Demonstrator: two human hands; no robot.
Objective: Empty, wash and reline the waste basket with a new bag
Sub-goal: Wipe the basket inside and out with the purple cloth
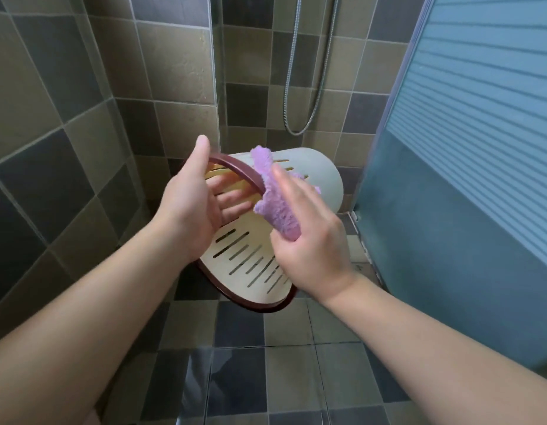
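Left hand (192, 207) gripping maroon rim of slotted cream plastic waste basket (312, 182), tilted in midair over tiled shower floor (290, 357), likely exposing rim for right hand (312, 240) clutching fluffy purple cloth (275, 194).

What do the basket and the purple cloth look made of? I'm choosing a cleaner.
Basket: apparently matte cream plastic, with smooth moulded walls and cut slots; its dark red rim looks glossier. Purple cloth: fluffy, looped pile, probably microfibre or chenille.
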